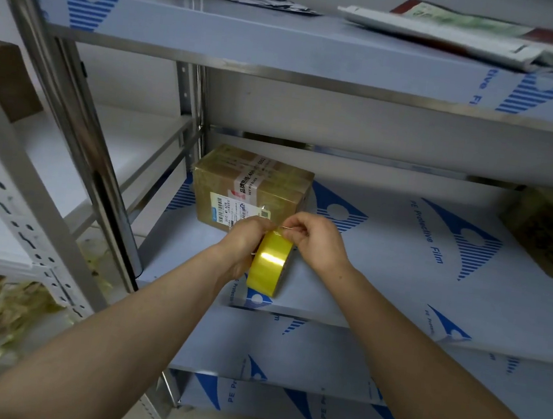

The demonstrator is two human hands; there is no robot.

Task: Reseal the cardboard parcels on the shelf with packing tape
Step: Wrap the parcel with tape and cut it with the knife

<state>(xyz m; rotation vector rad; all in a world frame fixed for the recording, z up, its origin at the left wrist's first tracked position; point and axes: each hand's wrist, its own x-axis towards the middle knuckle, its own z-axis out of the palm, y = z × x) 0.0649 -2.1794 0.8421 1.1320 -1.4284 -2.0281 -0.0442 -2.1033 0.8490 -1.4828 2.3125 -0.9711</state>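
Gripping glossy yellow tape roll (269,264), left hand (244,240).

Glossy yellow tape roll (269,263); cardboard parcel (251,191)

A glossy yellow tape roll (270,263) stands on edge just above the middle shelf (400,258). The left hand (242,243) grips it and the right hand (316,238) pinches at its top rim. Just behind sits a brown cardboard parcel (253,193), already taped and white-labelled. A second parcel (548,233), blurred, sits far right.
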